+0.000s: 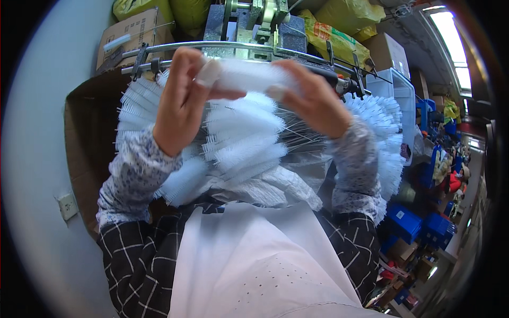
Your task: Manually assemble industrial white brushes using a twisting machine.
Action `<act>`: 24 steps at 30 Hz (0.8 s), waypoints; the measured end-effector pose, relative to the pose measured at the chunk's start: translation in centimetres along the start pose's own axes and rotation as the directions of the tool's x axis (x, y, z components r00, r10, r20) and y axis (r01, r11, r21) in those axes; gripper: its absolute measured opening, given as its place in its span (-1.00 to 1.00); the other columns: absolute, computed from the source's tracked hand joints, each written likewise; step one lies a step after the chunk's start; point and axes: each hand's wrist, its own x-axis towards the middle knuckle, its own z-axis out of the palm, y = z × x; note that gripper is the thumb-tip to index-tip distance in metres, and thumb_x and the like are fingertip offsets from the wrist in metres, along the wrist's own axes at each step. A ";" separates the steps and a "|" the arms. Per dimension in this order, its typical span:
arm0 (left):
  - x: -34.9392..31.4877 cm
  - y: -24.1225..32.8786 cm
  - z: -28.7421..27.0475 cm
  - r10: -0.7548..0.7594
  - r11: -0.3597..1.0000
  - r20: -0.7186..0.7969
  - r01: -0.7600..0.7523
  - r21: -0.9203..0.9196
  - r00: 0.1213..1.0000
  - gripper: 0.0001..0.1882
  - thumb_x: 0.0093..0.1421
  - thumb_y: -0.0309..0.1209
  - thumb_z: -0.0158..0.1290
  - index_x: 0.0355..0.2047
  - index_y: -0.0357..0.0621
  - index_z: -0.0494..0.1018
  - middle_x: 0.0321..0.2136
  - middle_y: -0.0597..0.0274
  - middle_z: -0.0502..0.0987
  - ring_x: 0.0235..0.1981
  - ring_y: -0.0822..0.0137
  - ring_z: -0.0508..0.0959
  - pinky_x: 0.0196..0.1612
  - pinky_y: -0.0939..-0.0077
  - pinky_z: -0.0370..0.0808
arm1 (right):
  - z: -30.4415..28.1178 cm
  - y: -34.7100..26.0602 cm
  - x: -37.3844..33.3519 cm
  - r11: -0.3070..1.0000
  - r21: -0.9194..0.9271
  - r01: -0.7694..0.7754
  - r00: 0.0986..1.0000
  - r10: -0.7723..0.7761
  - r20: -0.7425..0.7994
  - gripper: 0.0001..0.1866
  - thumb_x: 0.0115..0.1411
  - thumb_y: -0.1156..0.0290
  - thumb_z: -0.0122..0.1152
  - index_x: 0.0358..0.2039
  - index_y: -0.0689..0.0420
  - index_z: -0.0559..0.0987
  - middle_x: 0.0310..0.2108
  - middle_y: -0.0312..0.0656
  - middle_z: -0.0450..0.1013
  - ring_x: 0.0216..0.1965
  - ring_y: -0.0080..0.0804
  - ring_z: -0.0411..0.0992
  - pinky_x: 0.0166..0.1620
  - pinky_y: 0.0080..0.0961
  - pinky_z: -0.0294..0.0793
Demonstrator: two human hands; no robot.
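Between my hands, in front of the metal bars, is a white bristle brush [257, 76], held level and smeared by motion. My left hand [183, 100] is closed on its left end, with a pale cover on the thumb. My right hand [316, 100] pinches the right end, its thumb also covered in white. Below them lies a pile of white bristle brushes [246, 132] with thin wire stems [302, 130], some pointing left and others right. A crumpled white woven sheet [270, 185] lies over my lap under the pile.
A metal machine [260, 26] stands ahead, with a long rail [212, 46] across its front. Cardboard boxes [130, 40] and yellow sacks [339, 40] surround it. A white wall [42, 132] rises at left; a pale plastic crate [405, 106] and blue bins [405, 220] are at right.
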 end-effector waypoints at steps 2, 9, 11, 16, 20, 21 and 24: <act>-0.6 0.9 -0.9 -0.015 0.993 0.018 0.017 -0.119 1.000 -0.79 0.16 -0.32 -0.30 -0.24 -0.16 0.10 -0.44 0.14 0.33 -0.47 0.32 0.44 -0.41 0.51 0.44 | 1.1 1.4 0.5 0.996 0.033 0.083 0.996 -0.082 -0.035 -0.59 0.06 0.31 -0.03 -0.09 0.20 0.24 -0.29 -0.12 0.36 -0.27 -0.40 0.33 -0.23 -0.50 0.34; -8.8 -2.0 -12.1 -0.204 0.528 -0.147 0.236 0.816 0.968 -0.80 0.10 -0.38 -0.17 -0.32 -0.24 0.21 -0.52 0.16 0.30 -0.55 0.45 0.29 -0.46 0.60 0.26 | -5.6 14.9 3.6 0.550 -0.659 -0.513 0.712 -0.156 -0.685 -0.71 -0.01 0.32 -0.01 -0.20 -0.13 0.39 -0.39 -0.27 0.40 -0.31 -0.32 0.29 -0.19 -0.40 0.19; -11.3 -3.1 -13.3 -0.463 0.562 -0.155 0.425 0.709 0.872 -0.84 0.08 -0.38 -0.16 -0.43 -0.26 0.24 -0.62 0.17 0.26 -0.59 0.48 0.27 -0.52 0.59 0.22 | -5.4 15.4 4.3 0.492 -0.643 -0.587 0.733 -0.013 -0.680 -0.69 0.00 0.27 -0.03 -0.18 -0.18 0.38 -0.36 -0.31 0.39 -0.24 -0.34 0.26 -0.16 -0.38 0.15; -12.2 -3.3 -12.2 -0.395 0.628 -0.329 0.513 0.586 0.858 -0.82 0.07 -0.37 -0.14 -0.51 -0.26 0.23 -0.70 0.22 0.24 -0.65 0.48 0.23 -0.59 0.60 0.19 | -5.4 15.7 5.2 0.511 -0.643 -0.571 0.747 -0.002 -0.665 -0.71 0.01 0.25 -0.04 -0.19 -0.21 0.39 -0.38 -0.33 0.38 -0.26 -0.37 0.25 -0.16 -0.43 0.13; -11.8 -3.0 -12.1 -0.408 0.582 -0.337 0.526 0.620 0.849 -0.85 0.08 -0.40 -0.16 -0.49 -0.25 0.23 -0.68 0.23 0.26 -0.63 0.48 0.24 -0.58 0.60 0.20 | -5.5 15.8 5.1 0.555 -0.683 -0.476 0.792 -0.068 -0.607 -0.71 0.01 0.25 -0.03 -0.19 -0.20 0.40 -0.38 -0.33 0.38 -0.27 -0.38 0.25 -0.16 -0.44 0.12; -11.5 -2.8 -11.8 -0.362 0.578 -0.362 0.511 0.636 0.859 -0.86 0.09 -0.42 -0.18 -0.48 -0.26 0.23 -0.66 0.22 0.28 -0.62 0.49 0.27 -0.56 0.61 0.23 | -5.4 15.9 5.1 0.557 -0.677 -0.481 0.784 -0.071 -0.616 -0.71 0.01 0.26 -0.03 -0.19 -0.20 0.40 -0.39 -0.33 0.38 -0.27 -0.39 0.25 -0.16 -0.44 0.12; -10.3 -1.8 -11.5 0.019 0.559 -0.477 0.386 0.734 0.879 -0.89 0.09 -0.45 -0.20 -0.45 -0.26 0.24 -0.60 0.17 0.32 -0.56 0.48 0.33 -0.49 0.63 0.27 | -5.5 16.1 5.2 0.549 -0.665 -0.507 0.762 -0.076 -0.643 -0.72 0.01 0.27 -0.04 -0.20 -0.20 0.40 -0.39 -0.32 0.38 -0.28 -0.39 0.24 -0.15 -0.45 0.11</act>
